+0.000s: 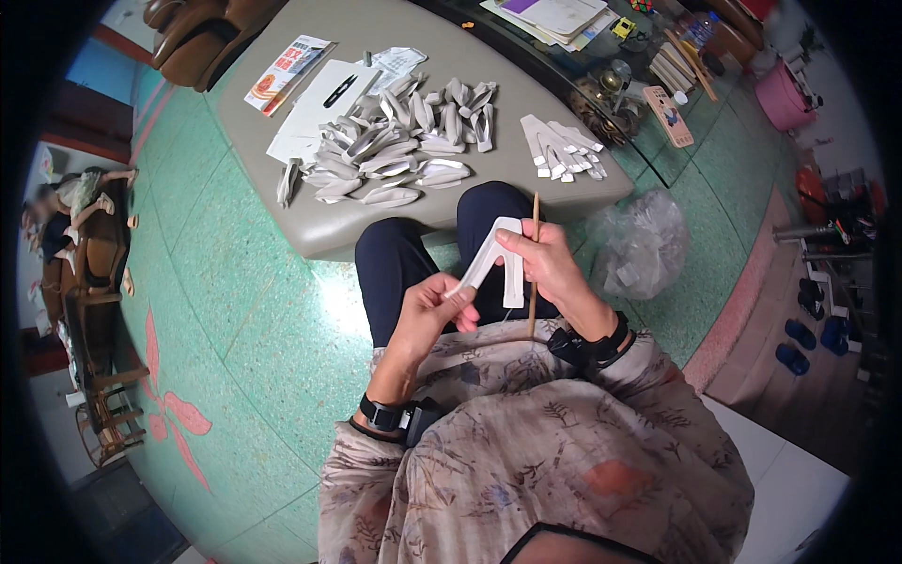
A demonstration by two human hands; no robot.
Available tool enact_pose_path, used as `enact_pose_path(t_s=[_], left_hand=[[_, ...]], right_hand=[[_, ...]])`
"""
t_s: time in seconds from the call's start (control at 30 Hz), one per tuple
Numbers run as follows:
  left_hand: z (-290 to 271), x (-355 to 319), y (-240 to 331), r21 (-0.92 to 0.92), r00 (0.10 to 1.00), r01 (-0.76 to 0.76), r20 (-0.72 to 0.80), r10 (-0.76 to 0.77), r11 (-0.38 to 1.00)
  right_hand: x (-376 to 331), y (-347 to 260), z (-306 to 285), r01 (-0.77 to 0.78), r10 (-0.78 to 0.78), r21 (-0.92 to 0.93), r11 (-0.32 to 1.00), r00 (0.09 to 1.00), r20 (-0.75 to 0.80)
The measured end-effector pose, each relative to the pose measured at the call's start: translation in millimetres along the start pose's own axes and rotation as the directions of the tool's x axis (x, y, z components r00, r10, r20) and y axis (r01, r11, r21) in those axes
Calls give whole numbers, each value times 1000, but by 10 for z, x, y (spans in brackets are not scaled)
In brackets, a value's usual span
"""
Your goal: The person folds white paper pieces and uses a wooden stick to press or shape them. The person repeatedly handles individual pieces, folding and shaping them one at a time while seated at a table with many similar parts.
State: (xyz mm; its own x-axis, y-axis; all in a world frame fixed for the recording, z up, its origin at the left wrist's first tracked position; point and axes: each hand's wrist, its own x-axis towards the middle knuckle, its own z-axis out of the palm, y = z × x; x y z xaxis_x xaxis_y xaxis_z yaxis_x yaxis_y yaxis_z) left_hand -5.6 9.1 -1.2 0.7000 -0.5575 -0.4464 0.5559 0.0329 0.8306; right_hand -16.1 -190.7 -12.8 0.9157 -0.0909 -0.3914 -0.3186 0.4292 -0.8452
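Above my lap a white strip is bent into an upside-down V, its top fold by my right thumb. My left hand is closed, pinching the lower end of its left leg. With my right hand I grip the strip near the bend, and a thin wooden stick stands upright in the same grasp. A large heap of grey-white, boat-shaped folded pieces lies ahead on the padded bench. To its right are several flat white strips, overlapping in a fan.
White sheets with a black pen and a printed leaflet lie at the bench's far left. A clear plastic bag rests on the green floor at right. Beyond it stand a cluttered glass table and a pink bucket. People sit far left.
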Motion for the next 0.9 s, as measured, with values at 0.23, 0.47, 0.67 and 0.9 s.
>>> enact_pose_path(t_s=[0.23, 0.47, 0.67, 0.9], left_hand=[[62, 202, 99, 75, 996, -80, -23, 81, 994], [11, 286, 8, 8, 995, -70, -65, 70, 998], [-11, 383, -20, 33, 995, -92, -29, 93, 995], [27, 213, 26, 69, 978, 121, 161, -131, 990]], right_hand=[[-3, -85, 51, -139, 208, -336, 931, 962, 178], [-113, -65, -32, -66, 164, -333, 941, 947, 276], [-13, -20, -105, -54, 157, -354, 934, 950, 270], [-37, -196, -85, -51, 111, -304, 951, 976, 185]])
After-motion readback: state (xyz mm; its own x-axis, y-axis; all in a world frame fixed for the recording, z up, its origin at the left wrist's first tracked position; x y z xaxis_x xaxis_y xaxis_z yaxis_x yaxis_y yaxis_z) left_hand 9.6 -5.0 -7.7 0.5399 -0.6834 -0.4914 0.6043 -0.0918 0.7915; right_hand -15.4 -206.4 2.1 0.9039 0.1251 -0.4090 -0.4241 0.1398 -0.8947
